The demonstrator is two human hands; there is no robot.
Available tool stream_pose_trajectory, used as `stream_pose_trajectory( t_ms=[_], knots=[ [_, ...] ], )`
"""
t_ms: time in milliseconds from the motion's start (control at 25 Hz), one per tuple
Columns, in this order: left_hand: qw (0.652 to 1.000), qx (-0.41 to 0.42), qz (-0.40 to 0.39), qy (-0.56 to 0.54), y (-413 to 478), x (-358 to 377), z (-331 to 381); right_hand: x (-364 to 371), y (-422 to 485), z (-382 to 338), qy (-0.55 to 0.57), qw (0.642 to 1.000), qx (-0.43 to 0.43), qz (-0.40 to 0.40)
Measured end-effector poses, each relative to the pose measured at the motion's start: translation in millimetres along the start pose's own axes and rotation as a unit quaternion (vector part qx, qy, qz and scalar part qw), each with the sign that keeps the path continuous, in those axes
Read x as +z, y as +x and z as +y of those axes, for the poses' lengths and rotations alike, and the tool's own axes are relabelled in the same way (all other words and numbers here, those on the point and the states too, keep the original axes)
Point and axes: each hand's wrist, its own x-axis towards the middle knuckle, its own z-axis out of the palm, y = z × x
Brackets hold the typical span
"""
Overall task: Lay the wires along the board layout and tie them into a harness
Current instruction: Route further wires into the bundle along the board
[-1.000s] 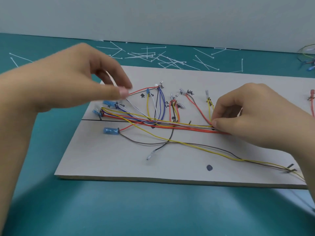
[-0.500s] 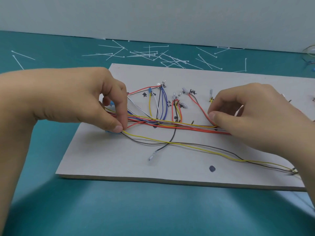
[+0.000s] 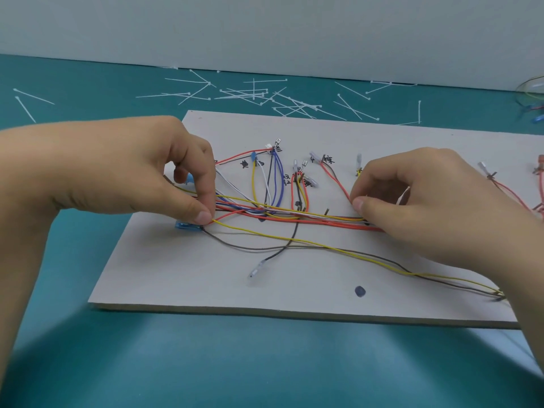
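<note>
Left hand [image 3: 141,178]: thumb and forefinger pinch the wires [image 3: 294,216] at the left end of the bundle, just above a blue connector [image 3: 182,225]. Right hand [image 3: 435,207]: fingers curled, thumb and forefinger gripping the same bundle further right. The bundle lies across the middle of the grey board [image 3: 206,275], with short branches running up to hand-written marks. A yellow wire [image 3: 253,231] and a brown wire [image 3: 250,248] sag loose below it. The board rests on the teal bench [image 3: 265,363]. White cable ties [image 3: 253,92] lie scattered behind.
</note>
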Motion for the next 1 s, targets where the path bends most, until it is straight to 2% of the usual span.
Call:
stream_pose_trajectory(
  t_ms=[240, 440, 600, 760, 1000],
  knots=[
    [0.999, -0.049, -0.004, 0.002, 4.8, 5.6, 18.7, 4.0, -1.8, -2.3, 0.001, 0.999, -0.025, 0.037],
    [0.997, -0.077, -0.008, -0.003, 6.2, 11.3, 28.2, 10.9, -4.1, -8.1, 0.007, 0.998, -0.068, -0.004],
    [0.996, -0.053, 0.068, 0.009, -0.8, -4.0, 7.5, 15.2, -5.7, -11.0, 0.025, 0.996, -0.085, -0.001],
    [0.986, -0.097, 0.123, -0.065, -19.1, -23.4, -33.7, 18.9, -6.4, -10.7, 0.030, 0.995, -0.091, 0.005],
    [0.980, -0.138, 0.053, -0.135, -16.4, -21.6, -49.2, 23.4, -6.7, -13.2, 0.025, 0.994, -0.105, -0.001]
  ],
)
